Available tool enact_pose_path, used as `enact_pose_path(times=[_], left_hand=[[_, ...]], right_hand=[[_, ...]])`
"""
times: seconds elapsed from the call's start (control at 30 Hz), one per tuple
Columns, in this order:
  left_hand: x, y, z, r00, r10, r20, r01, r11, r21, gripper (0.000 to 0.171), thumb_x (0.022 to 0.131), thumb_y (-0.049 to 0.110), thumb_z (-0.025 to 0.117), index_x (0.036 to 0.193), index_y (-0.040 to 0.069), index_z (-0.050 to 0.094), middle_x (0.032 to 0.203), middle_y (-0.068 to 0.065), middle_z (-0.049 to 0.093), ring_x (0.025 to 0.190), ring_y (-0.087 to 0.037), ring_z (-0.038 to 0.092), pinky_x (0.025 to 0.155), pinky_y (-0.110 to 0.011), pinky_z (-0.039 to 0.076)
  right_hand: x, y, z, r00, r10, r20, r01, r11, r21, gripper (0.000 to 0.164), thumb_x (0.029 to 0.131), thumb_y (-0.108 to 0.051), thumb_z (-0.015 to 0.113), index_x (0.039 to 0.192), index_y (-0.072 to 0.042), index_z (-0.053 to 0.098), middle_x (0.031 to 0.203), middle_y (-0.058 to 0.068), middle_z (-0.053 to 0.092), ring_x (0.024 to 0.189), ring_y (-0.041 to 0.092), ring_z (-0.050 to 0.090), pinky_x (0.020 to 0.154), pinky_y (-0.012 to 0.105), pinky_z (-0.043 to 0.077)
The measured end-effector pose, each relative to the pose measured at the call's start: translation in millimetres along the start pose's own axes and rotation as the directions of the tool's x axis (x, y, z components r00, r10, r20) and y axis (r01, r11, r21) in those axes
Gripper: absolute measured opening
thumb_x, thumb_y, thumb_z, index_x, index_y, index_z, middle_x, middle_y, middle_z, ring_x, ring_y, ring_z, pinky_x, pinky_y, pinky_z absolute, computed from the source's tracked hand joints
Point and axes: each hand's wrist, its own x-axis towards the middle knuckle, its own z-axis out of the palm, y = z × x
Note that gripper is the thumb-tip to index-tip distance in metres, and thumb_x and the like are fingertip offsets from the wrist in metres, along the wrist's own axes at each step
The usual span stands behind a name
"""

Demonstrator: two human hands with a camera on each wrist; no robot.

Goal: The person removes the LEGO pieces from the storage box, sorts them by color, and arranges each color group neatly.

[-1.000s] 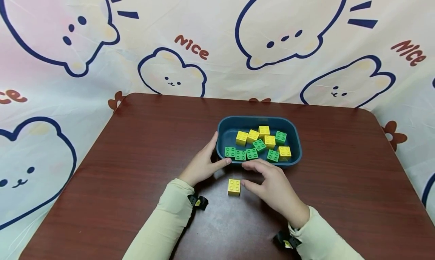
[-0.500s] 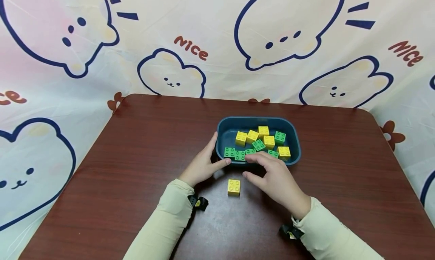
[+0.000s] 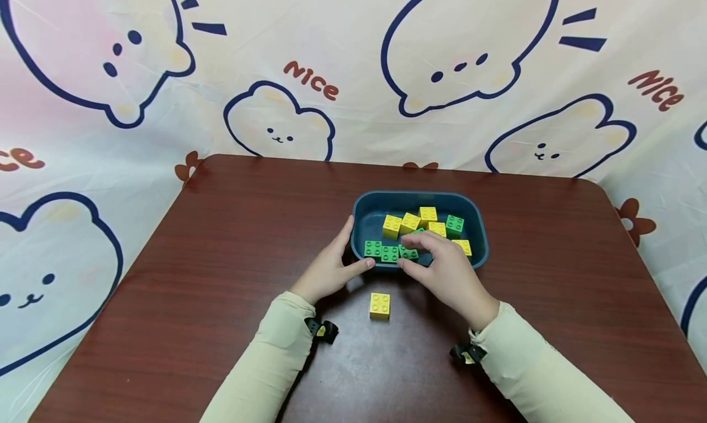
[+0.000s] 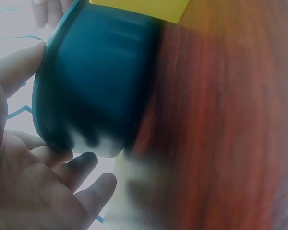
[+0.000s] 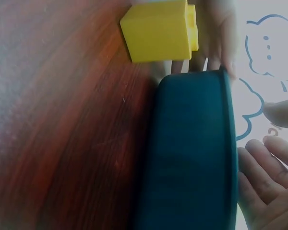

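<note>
A dark blue tray (image 3: 361,226) holds several green and yellow toy building bricks. At its left end my left hand (image 3: 327,268) grips the corner, the thumb on the near rim and the fingers along the left side. Over the tray's near side my right hand (image 3: 450,275) reaches in, thumb and fingers apart above the bricks. A green brick (image 3: 407,253) lies just under the fingertips; whether they touch it I cannot tell. Part of another green brick is hidden by the hand. On the table before the tray stands a yellow brick (image 3: 379,306), also the yellow brick (image 5: 158,32) in the right wrist view.
The brown wooden table (image 3: 248,226) extends round the tray on every side. A patterned cloth (image 3: 353,36) hangs behind and beside the table. Both forearms wear light sleeves, with a black wrist strap (image 3: 323,329) on the left one.
My right hand has moved away from the lone yellow brick, up and forward over the tray's bricks. The left hand stays at the tray's corner, and the lone yellow brick has not moved.
</note>
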Motion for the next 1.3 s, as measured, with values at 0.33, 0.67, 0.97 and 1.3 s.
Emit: enact_pose_path(times=[0.33, 0.67, 0.97, 1.3], left_hand=[[-0.7, -1.3, 0.1, 1.0, -0.014, 0.001, 0.014, 1.0, -0.008, 0.099, 0.093, 0.046, 0.07, 0.163, 0.028, 0.003, 0.167, 0.005, 0.011, 0.151, -0.017, 0.018, 0.12, -0.048, 0.022], [-1.8, -1.6, 0.2, 1.0, -0.023, 0.007, 0.024, 1.0, -0.016, 0.098, 0.093, 0.045, 0.07, 0.163, 0.029, 0.002, 0.167, 0.006, 0.011, 0.151, -0.017, 0.019, 0.12, -0.049, 0.023], [0.4, -0.6, -0.5, 1.0, -0.022, 0.004, 0.022, 1.0, -0.01, 0.1, 0.092, 0.049, 0.07, 0.163, 0.028, 0.003, 0.167, 0.006, 0.012, 0.151, -0.018, 0.021, 0.12, -0.048, 0.024], [0.2, -0.7, 0.4, 1.0, -0.025, -0.002, 0.025, 1.0, -0.007, 0.098, 0.093, 0.044, 0.071, 0.163, 0.024, 0.005, 0.167, 0.003, 0.013, 0.151, -0.02, 0.022, 0.119, -0.05, 0.024]], right_hand=[[16.3, 8.2, 5.3, 1.0, 0.028, 0.004, -0.028, 0.999, -0.03, 0.038, 0.089, -0.02, 0.078, 0.123, -0.005, 0.07, 0.119, 0.007, 0.07, 0.111, 0.025, 0.064, 0.096, 0.048, 0.052], [29.5, 11.9, 6.9, 0.99, 0.13, 0.057, -0.127, 0.991, -0.047, 0.041, 0.092, -0.023, 0.076, 0.128, -0.006, 0.067, 0.126, 0.009, 0.067, 0.112, 0.028, 0.064, 0.096, 0.048, 0.053], [40.4, 14.3, 6.7, 0.983, 0.163, 0.081, -0.156, 0.984, -0.082, 0.043, 0.093, -0.025, 0.074, 0.131, -0.006, 0.065, 0.128, 0.01, 0.066, 0.114, 0.028, 0.063, 0.097, 0.048, 0.052], [47.2, 18.1, 9.6, 0.976, 0.192, 0.1, -0.183, 0.979, -0.092, 0.044, 0.094, -0.027, 0.073, 0.133, -0.008, 0.064, 0.129, 0.008, 0.066, 0.116, 0.027, 0.061, 0.099, 0.048, 0.051]])
